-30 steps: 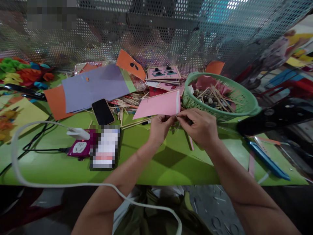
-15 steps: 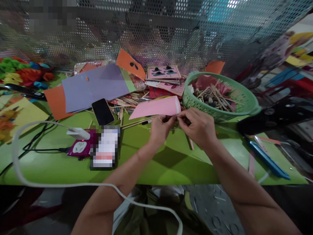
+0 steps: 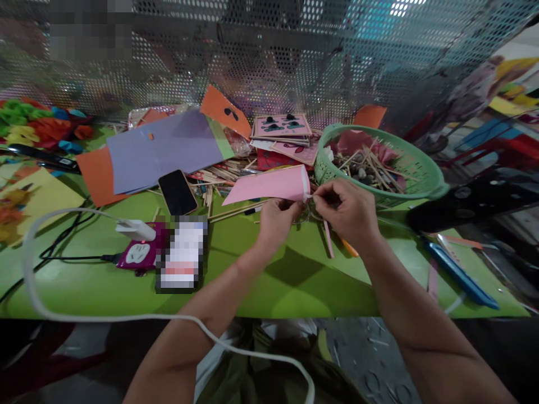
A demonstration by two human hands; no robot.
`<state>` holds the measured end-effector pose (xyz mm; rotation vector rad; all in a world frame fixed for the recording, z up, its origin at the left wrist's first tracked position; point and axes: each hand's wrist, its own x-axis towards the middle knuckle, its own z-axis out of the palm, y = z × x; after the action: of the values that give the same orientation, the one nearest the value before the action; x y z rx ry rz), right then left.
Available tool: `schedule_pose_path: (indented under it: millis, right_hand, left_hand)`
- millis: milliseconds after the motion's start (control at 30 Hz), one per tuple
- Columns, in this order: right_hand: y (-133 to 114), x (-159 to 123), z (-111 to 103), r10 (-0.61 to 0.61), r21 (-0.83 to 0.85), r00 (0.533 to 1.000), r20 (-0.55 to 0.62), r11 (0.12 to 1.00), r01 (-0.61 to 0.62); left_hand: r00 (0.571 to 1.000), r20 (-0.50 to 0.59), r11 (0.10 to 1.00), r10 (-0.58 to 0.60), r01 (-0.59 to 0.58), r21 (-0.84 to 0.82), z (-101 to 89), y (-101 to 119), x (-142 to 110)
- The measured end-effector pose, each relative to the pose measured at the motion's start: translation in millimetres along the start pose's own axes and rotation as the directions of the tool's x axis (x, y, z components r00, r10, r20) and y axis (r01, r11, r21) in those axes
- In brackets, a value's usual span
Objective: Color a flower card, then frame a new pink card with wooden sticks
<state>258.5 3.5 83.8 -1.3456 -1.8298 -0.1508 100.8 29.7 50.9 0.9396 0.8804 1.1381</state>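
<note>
My left hand pinches the near right corner of a pink paper sheet held just above the green table. The sheet has a white strip along its right edge. My right hand is closed in a pinch at that white strip, pulling a thin piece away to the right. A narrow pink paper strip and an orange stick lie on the table under my right hand.
A green basket of wooden sticks stands behind my right hand. A black phone, purple and orange papers, a power strip with white cable, a blue tool and a black glue gun surround the work area.
The pink sheet tipped flatter and curled at its right edge. My right hand moved slightly right and up, drawing the thin white piece off the edge, uncovering the orange stick.
</note>
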Motion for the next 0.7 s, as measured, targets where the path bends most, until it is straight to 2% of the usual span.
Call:
schedule_pose_path:
  millis: [167, 300, 467, 600, 700]
  right_hand:
    - [5.2, 2.9, 0.3, 0.058, 0.031, 0.998, -0.03, 0.998, -0.057]
    - [8.0, 3.3, 1.3, 0.114, 0.075, 0.993, -0.042, 0.991, -0.11]
    - [15.5, 3.5, 4.3, 0.238, 0.22, 0.971, -0.013, 0.948, -0.229]
    - [22.7, 5.8, 7.8, 0.351, 0.404, 0.936, 0.011, 0.855, -0.325]
    - [25.7, 8.7, 10.4, 0.427, 0.561, 0.897, 0.113, 0.718, -0.412]
  left_hand:
    - [0.998, -0.051, 0.999, -0.023, 0.024, 0.022, 2.6, 1.5, 0.9]
    - [0.999, -0.044, 1.0, -0.013, 0.013, 0.01, 4.0, 2.1, -0.1]
    - [0.999, -0.045, 0.999, -0.022, 0.024, 0.045, 3.3, 4.5, -2.5]
    - [0.997, -0.053, 0.994, -0.061, 0.066, 0.084, 2.0, 5.6, -3.5]
    - [0.988, -0.015, 0.983, -0.152, 0.153, 0.106, 3.4, 4.5, -5.4]
